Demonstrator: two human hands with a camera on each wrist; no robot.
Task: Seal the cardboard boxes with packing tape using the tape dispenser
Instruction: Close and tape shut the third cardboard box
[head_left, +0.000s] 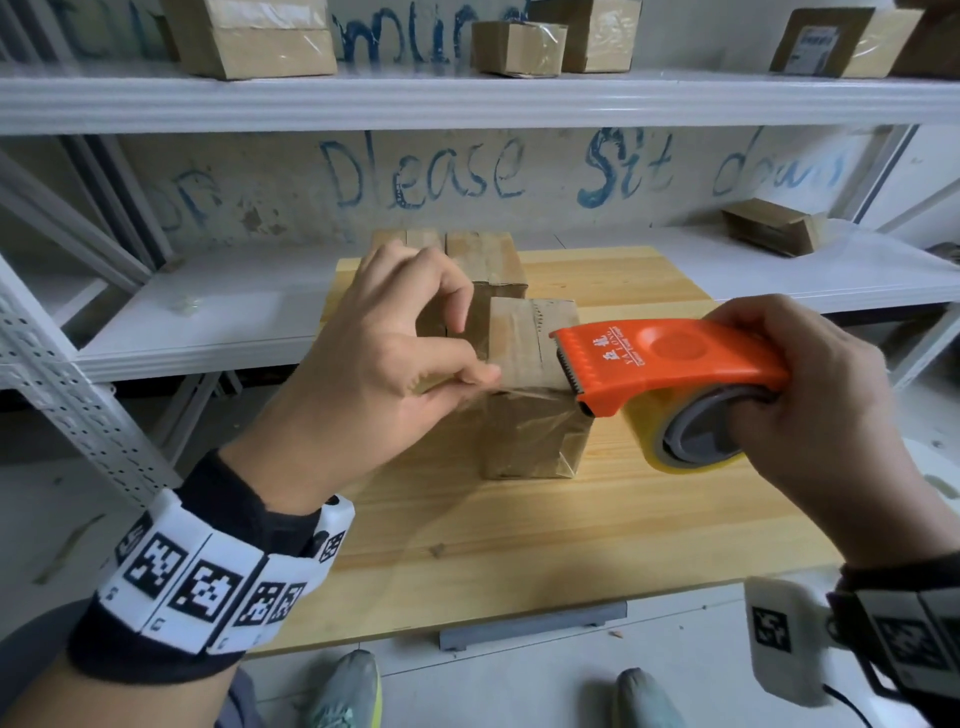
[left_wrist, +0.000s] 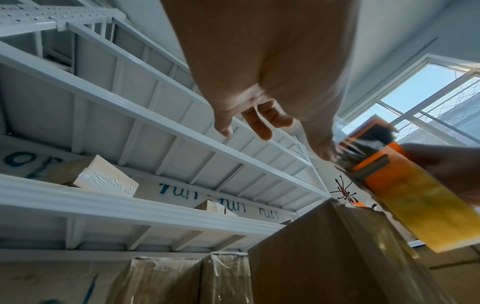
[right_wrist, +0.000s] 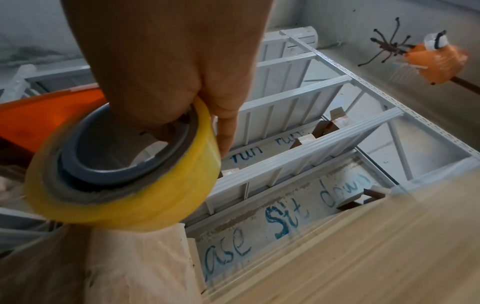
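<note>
Our left hand (head_left: 384, 358) presses the tape down on the near top edge of the cardboard box (head_left: 530, 400), which stands on the bench (head_left: 623, 525), thumb and fingers pinched together, presumably to anchor the strip. To its right, our right hand (head_left: 826, 415), fingers clamped through the roll core, holds the orange tape dispenser (head_left: 670, 358) with its blade at the box's top right edge, apparently to cut the tape.

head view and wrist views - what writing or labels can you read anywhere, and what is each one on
"Please Sit down" in blue paint on the wall behind the shelves.
"run", repeated in blue paint, on the wall higher up.
"YA LONG" in white on the orange tape dispenser; the characters and small line beside it are too small to read.
Label on the box on the top shelf: too blurred to read.
Wrist bands: square coded markers only.
</note>
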